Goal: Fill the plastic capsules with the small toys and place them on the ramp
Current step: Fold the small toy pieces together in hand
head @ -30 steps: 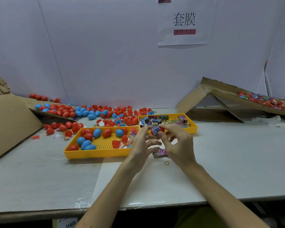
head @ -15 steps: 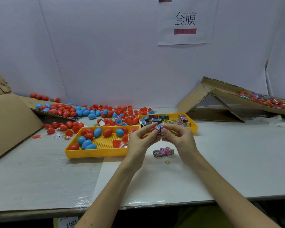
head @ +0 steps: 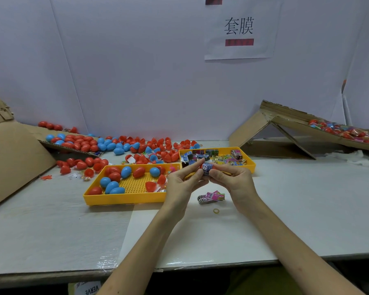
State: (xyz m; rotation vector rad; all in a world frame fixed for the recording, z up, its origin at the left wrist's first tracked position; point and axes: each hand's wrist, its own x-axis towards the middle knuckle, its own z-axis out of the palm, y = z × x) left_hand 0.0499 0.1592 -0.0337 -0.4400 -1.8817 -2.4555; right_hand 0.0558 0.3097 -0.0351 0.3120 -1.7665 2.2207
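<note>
- While your left hand (head: 182, 183) and right hand (head: 232, 179) meet above the middle of the worktop, both pinch a red plastic capsule shell (head: 201, 166) with a small blue-and-white printed toy box (head: 207, 169) at its mouth.
- Thumbs and forefingers press onto the pair. Your left hand's other fingers stretch out; the right's curl beneath.
- You seem to be seating the toy. Push it in squarely, corners tucked, so the shell can close.
- A sloping brown cardboard ramp (head: 303, 124) waits at the worktop's far right corner, well apart from your hands.
</note>
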